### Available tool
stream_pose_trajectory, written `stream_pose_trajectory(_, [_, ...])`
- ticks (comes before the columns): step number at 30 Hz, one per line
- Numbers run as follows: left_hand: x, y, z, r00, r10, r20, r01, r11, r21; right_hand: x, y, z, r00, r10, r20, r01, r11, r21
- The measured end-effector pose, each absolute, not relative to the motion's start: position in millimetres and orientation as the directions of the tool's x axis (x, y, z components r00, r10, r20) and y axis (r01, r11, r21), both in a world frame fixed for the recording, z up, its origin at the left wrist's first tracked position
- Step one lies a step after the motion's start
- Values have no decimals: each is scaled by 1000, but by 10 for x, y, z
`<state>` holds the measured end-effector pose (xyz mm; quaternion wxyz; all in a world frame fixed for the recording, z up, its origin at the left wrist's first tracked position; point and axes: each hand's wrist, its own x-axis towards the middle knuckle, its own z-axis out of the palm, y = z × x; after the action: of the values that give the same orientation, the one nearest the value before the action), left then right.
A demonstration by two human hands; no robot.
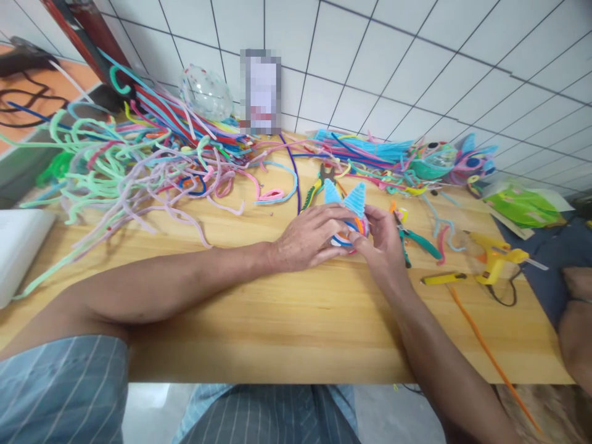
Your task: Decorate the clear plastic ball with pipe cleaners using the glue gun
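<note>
A small pipe-cleaner figure (355, 200) with two pointed light-blue ears is held upright above the table, between my hands. Its lower part shows blue, orange and pink loops, partly covered by fingers. My left hand (308, 237) closes on it from the left, fingers laid over its front. From the right, my right hand (383, 240) pinches it with the thumb at the front. Just behind my left hand lie yellow-green pliers (317, 188). Teal-handled pliers (419, 242) rest to the right of my right hand.
Loose pipe cleaners (152, 166) are heaped at the left, and light-blue ones (370, 148) lie along the wall. A phone (262, 92) leans there. At right are a yellow glue gun (494, 256), a yellow cutter knife (443, 279) and an orange pipe cleaner (490, 354). Another person's arm (576, 327) shows.
</note>
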<state>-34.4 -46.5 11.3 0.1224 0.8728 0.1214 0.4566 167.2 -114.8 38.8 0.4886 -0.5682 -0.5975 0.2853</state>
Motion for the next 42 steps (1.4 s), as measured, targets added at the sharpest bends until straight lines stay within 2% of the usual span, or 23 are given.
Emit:
stream_pose_trajectory(17, [-347,-480,147,569,329,754,82,-935,346,1755,-1145,413,72,964,256,342,217,-914])
stream_pose_trajectory(19, [-343,-476,146,567,333,753,84,-933,349,1772,-1200,466,93,916,391,460,308,-833])
stream_pose_trajectory(22, [-338,-474,136,548,324,771,80,-938,338,1750,-1311,549,8,752,659,723,451,-523])
stream_pose_trajectory(23, [-337,-474,133,546,324,773,75,-937,340,1729,-1343,567,-47,711,702,772,471,-426])
stream_pose_trajectory(25, [-337,-474,130,548,328,769,64,-933,353,1678,-1387,579,-127,676,726,814,489,-313])
stream_pose_trajectory(32, [-333,-468,113,546,320,774,47,-935,352,1615,-1386,525,-206,659,723,841,496,-213])
stream_pose_trajectory(36, [-325,-466,98,523,304,797,47,-943,328,1618,-1392,518,-211,649,731,848,494,-194])
stream_pose_trajectory(42, [-346,-481,108,564,327,758,72,-934,350,1603,-1397,498,-216,627,748,862,482,-155])
